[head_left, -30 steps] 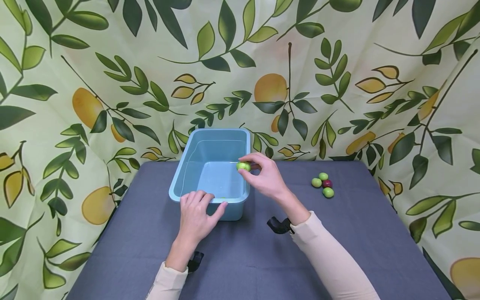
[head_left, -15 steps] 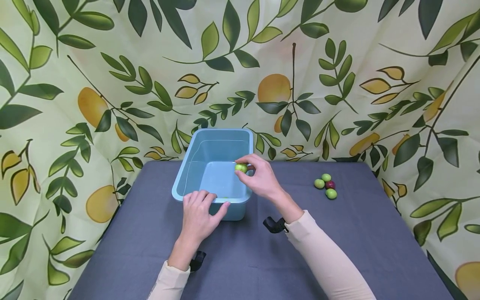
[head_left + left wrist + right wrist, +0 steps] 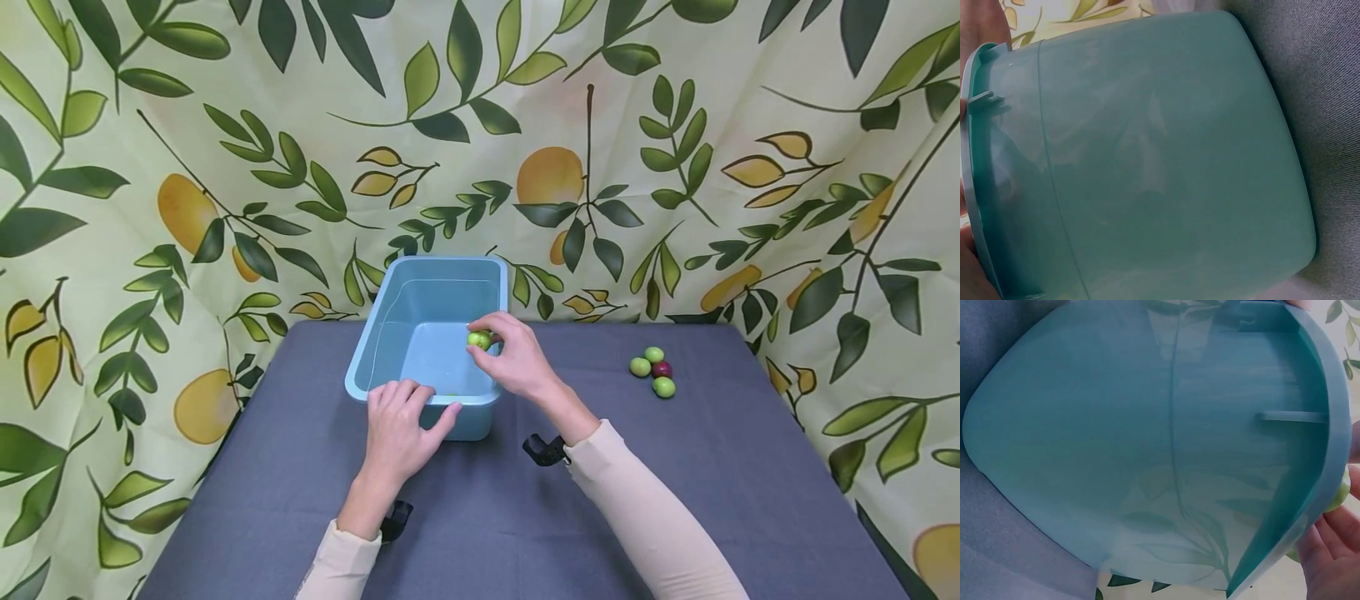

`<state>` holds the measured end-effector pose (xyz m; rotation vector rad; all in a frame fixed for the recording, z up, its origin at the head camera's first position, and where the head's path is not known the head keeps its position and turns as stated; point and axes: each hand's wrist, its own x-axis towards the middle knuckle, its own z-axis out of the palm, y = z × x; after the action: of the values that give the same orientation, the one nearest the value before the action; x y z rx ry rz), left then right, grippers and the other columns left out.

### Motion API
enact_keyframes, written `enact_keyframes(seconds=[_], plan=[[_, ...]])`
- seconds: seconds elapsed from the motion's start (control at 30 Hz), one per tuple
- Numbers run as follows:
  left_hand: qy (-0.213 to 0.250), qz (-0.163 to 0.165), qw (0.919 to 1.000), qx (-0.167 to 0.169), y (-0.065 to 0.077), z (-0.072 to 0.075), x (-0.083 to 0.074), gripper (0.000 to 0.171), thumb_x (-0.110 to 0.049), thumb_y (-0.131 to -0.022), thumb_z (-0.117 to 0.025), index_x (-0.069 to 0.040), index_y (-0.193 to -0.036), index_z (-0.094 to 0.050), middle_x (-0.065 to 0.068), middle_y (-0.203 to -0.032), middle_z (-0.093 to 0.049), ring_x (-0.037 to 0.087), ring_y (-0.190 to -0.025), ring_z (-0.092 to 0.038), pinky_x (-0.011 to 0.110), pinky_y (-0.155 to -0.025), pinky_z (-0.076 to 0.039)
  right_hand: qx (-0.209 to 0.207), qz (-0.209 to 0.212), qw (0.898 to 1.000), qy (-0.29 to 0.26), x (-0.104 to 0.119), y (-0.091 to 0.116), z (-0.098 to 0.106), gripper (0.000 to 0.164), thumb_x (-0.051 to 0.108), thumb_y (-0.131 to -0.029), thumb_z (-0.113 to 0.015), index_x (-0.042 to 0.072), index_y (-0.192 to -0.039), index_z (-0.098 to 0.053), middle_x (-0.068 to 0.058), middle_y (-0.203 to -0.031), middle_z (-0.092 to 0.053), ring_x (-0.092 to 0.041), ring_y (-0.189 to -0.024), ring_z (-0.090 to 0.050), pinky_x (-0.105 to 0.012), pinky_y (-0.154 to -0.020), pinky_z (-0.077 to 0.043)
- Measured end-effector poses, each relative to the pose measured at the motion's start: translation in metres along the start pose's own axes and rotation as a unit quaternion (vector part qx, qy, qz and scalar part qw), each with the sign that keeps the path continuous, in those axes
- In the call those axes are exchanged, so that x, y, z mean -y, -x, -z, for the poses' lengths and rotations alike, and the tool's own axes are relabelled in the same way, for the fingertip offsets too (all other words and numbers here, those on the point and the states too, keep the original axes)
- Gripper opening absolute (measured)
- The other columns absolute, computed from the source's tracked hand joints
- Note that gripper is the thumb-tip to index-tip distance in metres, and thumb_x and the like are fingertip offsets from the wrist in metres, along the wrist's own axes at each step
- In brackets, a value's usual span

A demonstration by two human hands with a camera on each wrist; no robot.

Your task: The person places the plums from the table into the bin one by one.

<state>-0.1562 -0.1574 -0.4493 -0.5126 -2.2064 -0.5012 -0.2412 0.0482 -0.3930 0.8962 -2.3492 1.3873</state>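
My right hand (image 3: pixel 517 354) is over the right side of the light blue plastic tub (image 3: pixel 501 292), pinching small round green fruit (image 3: pixel 477 339) between thumb and fingertips. In the right wrist view, green skin (image 3: pixel 1339 492) shows beside the fingers, past the tub's rim. My left hand (image 3: pixel 401 429) grips the near rim, fingers hooked over it and thumb to the right. In the left wrist view, the tub's outer wall (image 3: pixel 1160 156) fills most of the picture, with parts of the fingers at the left edge. A green sliver shows inside the tub, just behind the near rim.
On the right of the dark grey-blue tablecloth (image 3: pixel 585 517) lie several small fruits: green ones (image 3: pixel 663 387) around a dark red one (image 3: pixel 662 369). A leaf-and-fruit patterned curtain (image 3: pixel 450 167) hangs behind the table. Black wrist straps (image 3: pixel 545 450) sit by the cuffs.
My right hand has moved slightly left and down over the tub with the green fruit. The left hand stays at the near rim. The whole view has shifted a little.
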Motion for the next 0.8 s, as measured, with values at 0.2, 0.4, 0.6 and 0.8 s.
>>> enact_keyframes(seconds=[0.2, 0.4, 0.6, 0.8], plan=[[0.001, 0.0, 1.0, 0.005, -0.0013, 0.0006, -0.0008, 0.038, -0.043, -0.084, -0.073, -0.006, -0.083, -0.069, 0.006, -0.08, -0.06, 0.029, -0.073, -0.052, 0.051, -0.078, -0.039, 0.005, 0.0, 1.0, 0.011, -0.0024, -0.0009, -0.0016, 0.027, 0.008, -0.089, -0.074, 0.002, -0.115, -0.072, -0.01, -0.114, -0.067, -0.021, -0.094, -0.063, -0.035, -0.085, -0.055], [-0.001, 0.002, 1.0, 0.005, -0.0005, 0.0005, -0.0006, 0.038, -0.044, -0.084, -0.073, -0.006, -0.083, -0.069, 0.006, -0.08, -0.06, 0.03, -0.073, -0.052, 0.051, -0.079, -0.039, 0.011, -0.003, 1.0, 0.009, -0.0045, -0.0004, -0.0031, 0.027, 0.008, -0.089, -0.074, 0.001, -0.115, -0.072, -0.012, -0.114, -0.066, -0.025, -0.095, -0.065, -0.04, -0.088, -0.056], [-0.004, 0.002, 1.0, 0.002, 0.0007, 0.0002, -0.0011, 0.038, -0.043, -0.084, -0.073, -0.006, -0.082, -0.069, 0.006, -0.079, -0.059, 0.029, -0.071, -0.052, 0.05, -0.078, -0.039, 0.011, -0.005, 1.0, 0.018, -0.0041, 0.0016, -0.0017, 0.026, 0.009, -0.09, -0.073, 0.003, -0.116, -0.072, -0.011, -0.114, -0.067, -0.027, -0.097, -0.066, -0.04, -0.089, -0.055], [-0.003, 0.001, 1.0, -0.002, 0.0003, 0.0001, -0.001, 0.037, -0.042, -0.084, -0.073, -0.005, -0.082, -0.069, 0.006, -0.078, -0.059, 0.029, -0.072, -0.052, 0.05, -0.077, -0.039, 0.006, 0.008, 0.999, 0.044, -0.0002, 0.0019, 0.0031, 0.025, 0.011, -0.09, -0.074, 0.006, -0.115, -0.073, -0.008, -0.114, -0.068, -0.023, -0.096, -0.066, -0.036, -0.087, -0.054]])
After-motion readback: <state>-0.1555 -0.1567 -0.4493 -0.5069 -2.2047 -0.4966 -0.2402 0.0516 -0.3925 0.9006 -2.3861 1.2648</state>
